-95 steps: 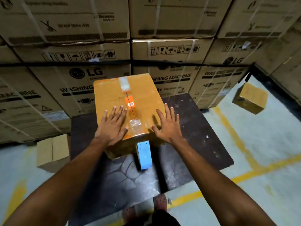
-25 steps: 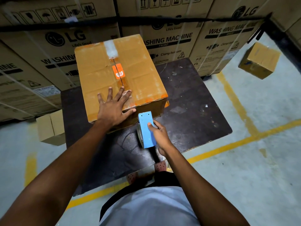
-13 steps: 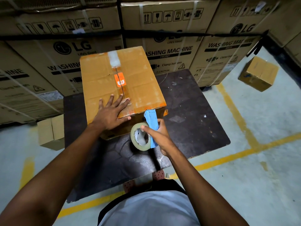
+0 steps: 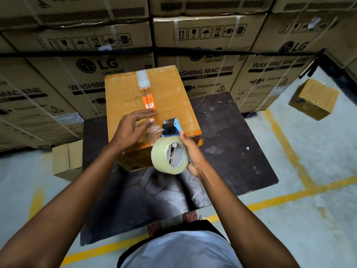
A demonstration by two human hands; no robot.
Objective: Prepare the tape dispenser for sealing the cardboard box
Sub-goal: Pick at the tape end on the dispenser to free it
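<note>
A brown cardboard box (image 4: 125, 93) with an orange sticker stands on a dark board (image 4: 231, 144). Old clear tape covers part of its centre seam. My right hand (image 4: 193, 155) holds a blue tape dispenser (image 4: 171, 127) with a roll of clear tape (image 4: 170, 154), raised above the box's near edge with its blade end pointing away from me. My left hand (image 4: 133, 130) hovers over the box top just left of the dispenser, fingers apart and holding nothing.
Large strapped washing machine cartons (image 4: 212, 55) are stacked close behind the board. A small open carton (image 4: 67, 159) sits on the floor at left, another small box (image 4: 314, 99) at right. Yellow lines (image 4: 286, 149) mark the concrete floor.
My right hand picked the dispenser up from the board and lifted it, turning the roll toward me. My left hand rose off the box top and shifted toward the dispenser.
</note>
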